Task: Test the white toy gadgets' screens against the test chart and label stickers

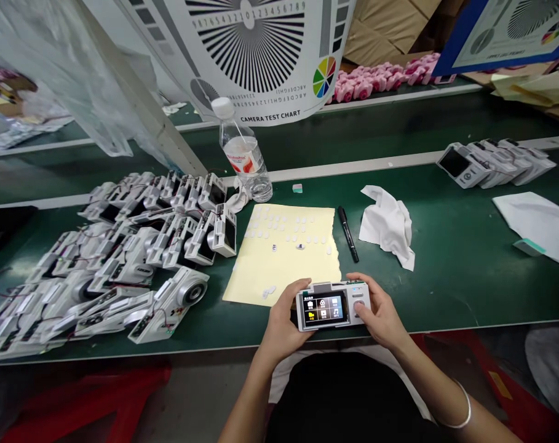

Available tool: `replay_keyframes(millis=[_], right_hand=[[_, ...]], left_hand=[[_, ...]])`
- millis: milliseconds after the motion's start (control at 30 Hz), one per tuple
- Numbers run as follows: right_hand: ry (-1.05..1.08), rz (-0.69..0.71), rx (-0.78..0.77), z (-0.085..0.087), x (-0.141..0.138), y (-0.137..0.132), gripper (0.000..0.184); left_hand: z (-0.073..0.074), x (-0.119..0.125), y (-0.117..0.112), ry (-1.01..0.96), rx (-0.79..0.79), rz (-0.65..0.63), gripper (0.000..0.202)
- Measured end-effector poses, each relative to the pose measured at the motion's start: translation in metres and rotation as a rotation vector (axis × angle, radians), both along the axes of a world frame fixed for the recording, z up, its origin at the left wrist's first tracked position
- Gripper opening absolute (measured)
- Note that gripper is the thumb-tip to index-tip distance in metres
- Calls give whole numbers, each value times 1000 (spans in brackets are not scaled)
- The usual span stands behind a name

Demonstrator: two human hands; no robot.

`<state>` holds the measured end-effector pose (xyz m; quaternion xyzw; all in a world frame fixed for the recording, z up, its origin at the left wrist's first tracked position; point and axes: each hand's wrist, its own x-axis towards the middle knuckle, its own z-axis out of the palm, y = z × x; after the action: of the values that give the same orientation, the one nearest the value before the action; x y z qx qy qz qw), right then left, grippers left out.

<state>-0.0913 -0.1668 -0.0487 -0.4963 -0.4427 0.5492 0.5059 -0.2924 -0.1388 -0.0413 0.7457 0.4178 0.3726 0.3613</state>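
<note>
Two hands grip one camera (332, 306) at the near edge of the sheet (256, 274): the left hand (283, 317) closes around its left end, the right hand (379, 304) around its right end, with the thumb on the front buttons. The lit screen faces up. The pale yellow sheet carries small white pads (279, 224). Right of the sheet lie a marker (348, 234) and, just past it, a crumpled cloth (386, 226). Left of the sheet lies a heap of wired camera bodies (122, 261). Beyond the sheet stand a water bottle (245, 152) and a row of cameras (491, 163), then a test chart (246, 55) and pink parts (376, 83).
</note>
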Motion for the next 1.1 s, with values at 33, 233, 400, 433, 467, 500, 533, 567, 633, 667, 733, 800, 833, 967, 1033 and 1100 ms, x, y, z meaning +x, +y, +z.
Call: replay_keyframes(millis=[33,233,400,433,467,500,533,567,633,667,733,800,833,967,1033,1100], right_hand=[[-24,-18,-3,1,-1,0,40],[-62,-32,12,-1,-2,0,41],[32,31,14,-3,1,0,42],[45,45,14,-4,2,0,42],[53,57,15,-4,3,0,43],[57,66,17,-5,3,0,44],[58,72,19,-5,4,1,44],[56,76,22,-6,4,1,44],[43,78,23,-6,4,1,44],[30,73,21,-5,3,1,44],[-9,49,12,-2,1,2,44],[-49,18,1,2,-1,2,44],[-61,5,-1,4,-2,2,44],[-47,9,-11,7,-3,2,46],[-30,29,-16,6,-2,2,47],[-26,33,-11,5,-1,2,47]], left_hand=[[-1,0,0,-1,-3,0,58],[-2,-1,0,0,-4,7,59],[-1,0,0,-1,10,9,58],[-1,0,0,1,13,9,58],[0,0,0,4,15,10,58],[0,0,0,6,17,12,58],[0,0,0,8,17,14,58],[1,0,0,10,17,16,58],[1,0,0,15,18,18,57],[1,1,0,18,18,18,57],[1,1,0,27,16,19,58],[1,1,0,28,20,23,58],[1,1,0,26,22,28,58],[2,1,0,29,12,40,58],[3,1,0,34,4,40,57],[3,1,0,36,3,38,57]])
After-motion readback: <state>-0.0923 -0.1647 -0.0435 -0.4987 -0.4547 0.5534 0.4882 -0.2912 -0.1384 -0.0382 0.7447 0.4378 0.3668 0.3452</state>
